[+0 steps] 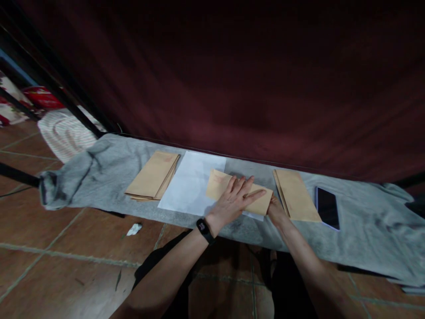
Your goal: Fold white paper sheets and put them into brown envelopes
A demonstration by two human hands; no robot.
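Note:
A brown paper envelope (217,184) with faint red print lies slantwise over a white sheet of paper (186,181). My left hand (234,198) presses flat on top of the envelope, fingers stretched out and thumb apart; a black band is on that wrist. At the envelope's right end, my right hand (275,209) is closed on its edge, with the fingertips hidden. To the left of the sheet rests a stack of brown envelopes (152,175). More brown envelopes (297,197) lie just right of my right hand.
A grey cloth (109,173) covers the narrow bench. A dark-screened phone (327,207) lies right of the envelopes. Behind hangs a dark red curtain (232,102). Black metal bars (73,102) stand at the left, and a white scrap (134,229) is on the tiled floor.

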